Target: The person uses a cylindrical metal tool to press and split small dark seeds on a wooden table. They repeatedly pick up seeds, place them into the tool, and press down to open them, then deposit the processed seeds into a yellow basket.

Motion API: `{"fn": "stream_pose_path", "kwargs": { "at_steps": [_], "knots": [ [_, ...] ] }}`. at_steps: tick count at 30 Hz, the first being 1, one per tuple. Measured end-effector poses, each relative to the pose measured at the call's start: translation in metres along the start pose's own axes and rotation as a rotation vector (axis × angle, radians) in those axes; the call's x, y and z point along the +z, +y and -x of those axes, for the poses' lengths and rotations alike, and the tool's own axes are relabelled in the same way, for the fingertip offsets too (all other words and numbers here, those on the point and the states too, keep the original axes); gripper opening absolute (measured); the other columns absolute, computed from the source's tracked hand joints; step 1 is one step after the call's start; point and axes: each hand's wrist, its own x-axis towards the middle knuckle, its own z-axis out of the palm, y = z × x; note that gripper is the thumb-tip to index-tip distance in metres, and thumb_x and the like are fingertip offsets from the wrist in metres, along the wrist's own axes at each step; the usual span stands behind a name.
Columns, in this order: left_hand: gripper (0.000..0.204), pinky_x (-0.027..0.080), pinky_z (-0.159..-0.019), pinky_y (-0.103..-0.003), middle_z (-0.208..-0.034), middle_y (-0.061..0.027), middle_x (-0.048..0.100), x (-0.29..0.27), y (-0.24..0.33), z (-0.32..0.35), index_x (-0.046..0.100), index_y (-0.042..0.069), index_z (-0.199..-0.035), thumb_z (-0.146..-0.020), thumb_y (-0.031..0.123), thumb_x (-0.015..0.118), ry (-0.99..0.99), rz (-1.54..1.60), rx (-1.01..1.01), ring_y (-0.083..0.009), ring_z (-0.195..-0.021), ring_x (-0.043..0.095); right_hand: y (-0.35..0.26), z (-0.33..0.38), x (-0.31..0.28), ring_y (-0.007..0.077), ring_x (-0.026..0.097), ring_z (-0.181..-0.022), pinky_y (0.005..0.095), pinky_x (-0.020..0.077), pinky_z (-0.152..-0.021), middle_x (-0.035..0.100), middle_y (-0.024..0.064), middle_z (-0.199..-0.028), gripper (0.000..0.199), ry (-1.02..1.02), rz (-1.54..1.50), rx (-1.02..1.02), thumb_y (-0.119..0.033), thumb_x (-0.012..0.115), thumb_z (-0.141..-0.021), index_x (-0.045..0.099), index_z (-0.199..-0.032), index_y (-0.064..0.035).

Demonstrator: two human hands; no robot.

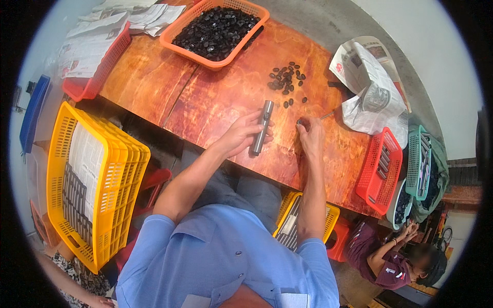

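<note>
My left hand (242,134) is closed around a grey metal tube (260,137), held slanted above the wooden table. A black oval spot (266,116) shows on the upper part of the tube's side. To its right, my right hand (311,136) is closed in a pinch, with a small black oval piece (299,122) at the fingertips, mostly hidden. Just beyond the hands, several loose black oval pieces (287,78) lie scattered on the table (221,97).
An orange basket (215,64) of black pieces stands at the far side. Crumpled newspaper (370,87) lies right, near a red basket (382,192) of metal tubes and a green basket (418,164). Stacked yellow crates (110,190) stand left. Another person (382,256) sits at lower right.
</note>
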Motion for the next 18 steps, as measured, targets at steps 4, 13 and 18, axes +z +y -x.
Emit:
{"fn": "stream_pose_path", "kwargs": {
  "at_steps": [4, 13, 18],
  "knots": [
    [0.058, 0.060, -0.098, -0.045, -0.132, -0.0162, 0.061, -0.002, -0.002, -0.001, 0.037, 0.000, -0.154, -0.103, 0.011, 0.062, -0.003, 0.017, -0.007, -0.0293, -0.109, 0.070, -0.003, 0.003, 0.001, 0.0392, 0.067, -0.100, 0.0459, 0.0519, -0.088, 0.068, 0.0206, -0.102, 0.021, 0.033, 0.050, -0.022, -0.011, 0.074, -0.087, 0.073, -0.105, -0.0008],
    [0.054, 0.057, -0.103, -0.045, -0.134, -0.0141, 0.062, 0.000, -0.002, 0.000, 0.038, 0.001, -0.155, -0.106, 0.015, 0.058, -0.027, 0.030, -0.024, -0.0268, -0.114, 0.068, -0.069, 0.027, -0.006, 0.0256, 0.065, -0.085, 0.0383, 0.0522, -0.076, 0.067, 0.0122, -0.096, 0.024, 0.032, -0.250, -0.114, -0.008, 0.078, -0.082, 0.072, -0.105, -0.0022],
    [0.055, 0.057, -0.102, -0.040, -0.130, -0.0106, 0.063, 0.007, -0.002, 0.000, 0.038, 0.001, -0.156, -0.106, 0.013, 0.059, -0.040, 0.034, 0.045, -0.0214, -0.115, 0.067, -0.088, 0.031, 0.004, 0.0315, 0.067, -0.087, 0.0417, 0.0524, -0.077, 0.067, 0.0131, -0.098, 0.025, 0.071, -0.163, -0.380, -0.008, 0.077, -0.083, 0.070, -0.107, -0.0044]
  ]
}}
